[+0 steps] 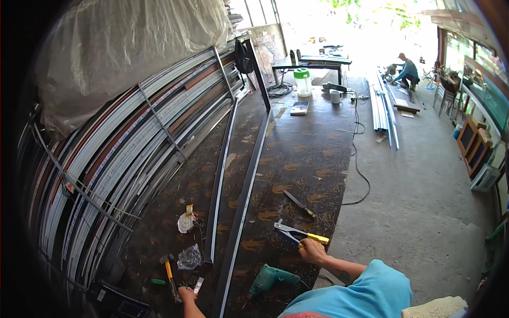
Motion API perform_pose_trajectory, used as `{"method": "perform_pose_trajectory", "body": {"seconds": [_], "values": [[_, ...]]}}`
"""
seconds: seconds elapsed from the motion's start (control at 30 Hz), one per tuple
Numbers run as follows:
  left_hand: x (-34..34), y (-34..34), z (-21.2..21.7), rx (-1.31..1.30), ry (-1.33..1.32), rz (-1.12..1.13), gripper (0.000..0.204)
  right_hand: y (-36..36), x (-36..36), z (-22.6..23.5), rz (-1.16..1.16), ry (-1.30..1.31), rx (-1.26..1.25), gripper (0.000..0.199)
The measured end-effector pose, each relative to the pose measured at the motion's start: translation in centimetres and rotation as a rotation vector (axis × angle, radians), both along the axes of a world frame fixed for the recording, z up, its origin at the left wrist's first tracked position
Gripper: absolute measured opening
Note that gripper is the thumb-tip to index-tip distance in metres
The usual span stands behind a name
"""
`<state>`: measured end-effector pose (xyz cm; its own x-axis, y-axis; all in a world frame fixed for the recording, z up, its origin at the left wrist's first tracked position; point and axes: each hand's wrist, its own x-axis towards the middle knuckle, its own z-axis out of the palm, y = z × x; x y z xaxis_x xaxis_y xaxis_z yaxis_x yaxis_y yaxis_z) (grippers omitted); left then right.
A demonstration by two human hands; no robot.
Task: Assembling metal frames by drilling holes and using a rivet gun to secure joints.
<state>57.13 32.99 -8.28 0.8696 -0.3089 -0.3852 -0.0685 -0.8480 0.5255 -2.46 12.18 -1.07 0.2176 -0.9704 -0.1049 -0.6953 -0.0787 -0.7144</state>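
Note:
My right hand (314, 252) is closed round the yellow grips of a hand riveter (292, 231), held over the right side of the dark worktop. My left hand (186, 294) is low at the near edge, fingers drawn together beside a small silver strip (199, 286); what they pinch is too small to make out. Just left of it lies a hammer (169, 271) with a yellow handle. A teal power drill (269, 279) rests between my hands. Two long dark metal profiles (238, 237) (216, 212) run away from me along the worktop.
A crumpled clear plastic bag (190, 257), a green-handled tool (158, 281) and a chisel-like tool (299, 204) lie on the worktop. Racked profiles (122, 175) line the left. Farther off are a green-lidded jug (303, 84), a cable (366, 185) and a crouching person (408, 71).

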Motion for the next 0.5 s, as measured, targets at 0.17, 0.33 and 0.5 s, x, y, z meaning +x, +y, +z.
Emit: {"method": "perform_pose_trajectory", "body": {"seconds": [0.17, 0.33, 0.5], "values": [[-4.9, 2.5, 1.0, 0.072, -0.995, -0.094, 0.019, 3.0, -0.3, 4.5, 0.018, -0.390, -0.045, 0.036], [-7.7, 1.4, 4.3, -0.334, -0.226, -0.175, 0.011, 5.2, 0.5, 9.8, 0.161, -0.719, 0.219, 0.038], [-16.4, -2.7, 7.7, -0.650, -0.254, -0.240, 0.006, 7.1, 3.4, 12.8, 0.535, -0.763, 0.579, 0.037]]}}
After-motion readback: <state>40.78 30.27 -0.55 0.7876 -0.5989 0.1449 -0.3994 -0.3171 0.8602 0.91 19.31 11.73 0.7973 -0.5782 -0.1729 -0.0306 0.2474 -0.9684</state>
